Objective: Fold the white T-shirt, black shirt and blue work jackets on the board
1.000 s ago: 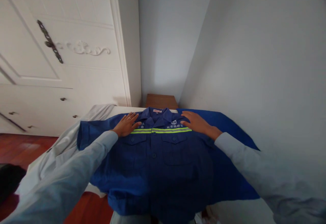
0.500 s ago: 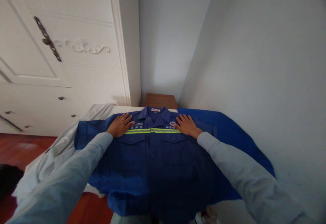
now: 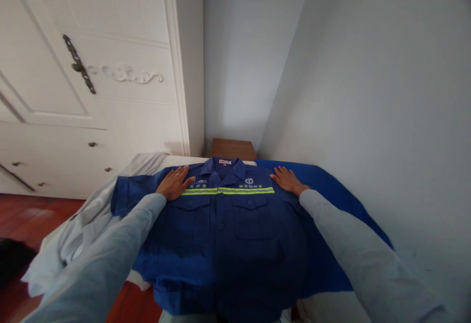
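A dark blue work shirt with a yellow-green reflective stripe across the chest lies face up, buttoned, collar pointing away from me. My left hand rests flat on its left shoulder, fingers spread, a ring on one finger. My right hand presses flat on the shirt's right shoulder near the stripe's end. Neither hand grips anything. Both my arms are in light grey sleeves.
The shirt lies on a narrow surface covered by a brighter blue cloth and a white sheet. A white wardrobe stands left, a grey wall close on the right, a small wooden stand behind, red wood floor at left.
My right hand slid outward from near the collar to the shirt's right shoulder. My left hand stayed on the left shoulder.
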A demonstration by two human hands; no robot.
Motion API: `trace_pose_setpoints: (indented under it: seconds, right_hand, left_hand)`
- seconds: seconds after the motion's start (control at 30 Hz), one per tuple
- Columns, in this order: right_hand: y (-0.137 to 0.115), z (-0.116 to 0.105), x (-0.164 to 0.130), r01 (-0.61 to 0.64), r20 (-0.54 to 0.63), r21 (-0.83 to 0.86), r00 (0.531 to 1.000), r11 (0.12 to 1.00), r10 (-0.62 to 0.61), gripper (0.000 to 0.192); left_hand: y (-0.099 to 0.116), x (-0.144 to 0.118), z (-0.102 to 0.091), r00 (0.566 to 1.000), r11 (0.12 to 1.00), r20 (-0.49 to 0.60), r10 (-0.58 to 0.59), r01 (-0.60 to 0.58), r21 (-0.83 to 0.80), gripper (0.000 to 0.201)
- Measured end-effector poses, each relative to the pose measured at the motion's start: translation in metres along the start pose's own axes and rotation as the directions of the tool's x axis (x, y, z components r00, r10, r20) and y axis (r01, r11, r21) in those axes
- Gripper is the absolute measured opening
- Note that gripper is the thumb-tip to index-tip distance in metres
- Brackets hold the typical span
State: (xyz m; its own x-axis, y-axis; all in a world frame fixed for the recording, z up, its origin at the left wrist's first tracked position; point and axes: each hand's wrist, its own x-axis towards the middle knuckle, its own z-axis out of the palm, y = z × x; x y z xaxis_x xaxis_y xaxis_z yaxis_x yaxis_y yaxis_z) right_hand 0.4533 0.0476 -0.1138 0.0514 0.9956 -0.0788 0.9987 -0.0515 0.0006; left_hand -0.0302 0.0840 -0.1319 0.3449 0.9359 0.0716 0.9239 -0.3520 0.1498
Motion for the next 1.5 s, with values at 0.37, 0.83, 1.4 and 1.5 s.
trace_pose_setpoints:
  seconds: [0.37,0.83,1.4,1.5]
  right_hand:
    - [-0.098,-0.008,0.031,0.608,-0.023,0.035,0.794,0.793,-0.608,0.04]
    - [-0.135,-0.01,0.05,0.241,-0.28,0.068,0.936,0.968,-0.213,0.041]
    - [-0.134,0.033,0.055,0.434,-0.259,0.249,0.891,0.866,-0.373,0.067]
    - [-0.128,0.035,0.052,0.462,-0.384,0.366,0.866,0.808,-0.321,0.072]
  left_hand:
    - [-0.002,0.001,0.002,1.0,1.0,0.004,-0.003,0.003,0.009,0.072]
    - [-0.001,-0.002,0.001,0.998,0.999,-0.057,0.005,-0.007,-0.037,0.068]
    - [-0.002,-0.001,0.006,1.0,1.0,-0.016,0.0,0.0,0.021,0.074]
    - [-0.002,-0.002,0.005,0.999,1.0,-0.034,-0.002,0.002,0.013,0.073]
